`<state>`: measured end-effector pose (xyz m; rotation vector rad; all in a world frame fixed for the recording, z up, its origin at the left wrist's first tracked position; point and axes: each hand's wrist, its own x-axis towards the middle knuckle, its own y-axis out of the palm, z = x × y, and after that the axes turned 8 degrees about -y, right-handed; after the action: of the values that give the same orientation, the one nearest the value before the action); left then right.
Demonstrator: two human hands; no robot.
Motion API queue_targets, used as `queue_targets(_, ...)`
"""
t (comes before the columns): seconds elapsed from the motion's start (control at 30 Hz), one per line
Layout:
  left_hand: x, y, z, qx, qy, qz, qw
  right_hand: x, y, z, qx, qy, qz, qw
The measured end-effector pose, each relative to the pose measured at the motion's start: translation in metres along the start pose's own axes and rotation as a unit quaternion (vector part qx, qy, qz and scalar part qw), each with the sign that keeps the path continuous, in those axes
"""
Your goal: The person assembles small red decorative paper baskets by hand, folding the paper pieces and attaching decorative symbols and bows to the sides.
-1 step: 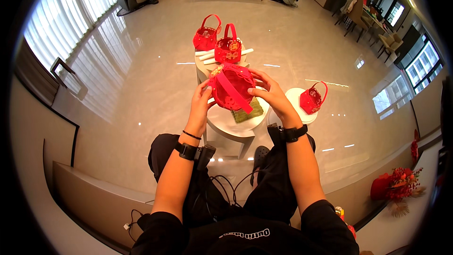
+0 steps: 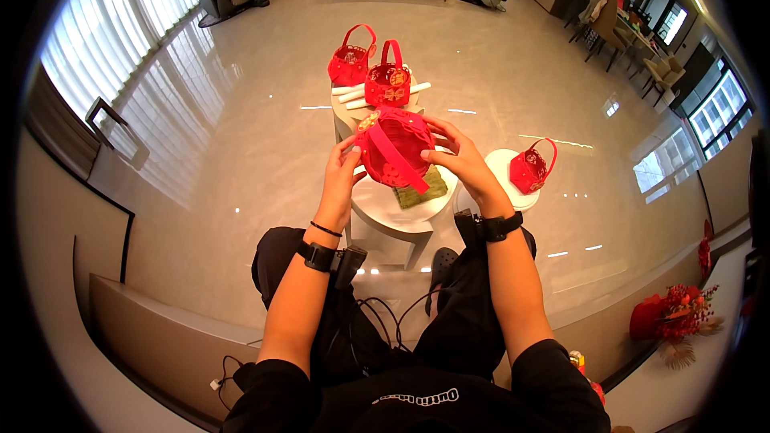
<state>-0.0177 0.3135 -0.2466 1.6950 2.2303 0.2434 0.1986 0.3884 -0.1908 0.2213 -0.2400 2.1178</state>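
- when looking down past the knees, find a white table (image 2: 375, 199) right below the work, probably placed there for easy reach.
- to the right, note a round white stand (image 2: 497, 164) bearing a side basket (image 2: 527, 174).
- between both hands, find the red basket (image 2: 413, 140), seemingly held above the table; cannot tell whether touching anything beneath.
- turned mouth toward the head, likely to bare the inside, with the strap handle (image 2: 397, 159) crossing that mouth, long axis running from far left to near right.
- with the left hand (image 2: 341, 162) and right hand (image 2: 464, 159), fingers closed on opposite walls, probably for steadiness.
- beyond, see a far basket (image 2: 347, 74) and a middle basket (image 2: 388, 95), both upright.
- under the near rim, see a green cloth (image 2: 419, 198), partly covered.
- beside the middle basket, see white rolls (image 2: 351, 97), laid crosswise.
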Motion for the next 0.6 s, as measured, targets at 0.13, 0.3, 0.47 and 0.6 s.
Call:
queue_targets(0.13,0.009,-0.007,0.011,0.047,0.011,-0.051,0.998,0.000,0.006,-0.001,-0.022,-0.022,-0.016,0.999)
queue_targets(0.3,0.004,0.000,0.005,-0.081,0.008,-0.021,0.996,0.003,0.014,-0.017,-0.110,-0.073,-0.033,0.991)
queue_targets(0.47,0.010,0.003,0.006,-0.063,0.078,0.000,0.995,0.003,0.029,-0.021,-0.211,-0.154,-0.103,0.960)
queue_targets(0.6,0.013,0.009,0.018,0.149,0.217,-0.093,0.960,0.001,0.043,-0.023,-0.261,-0.197,-0.130,0.936)
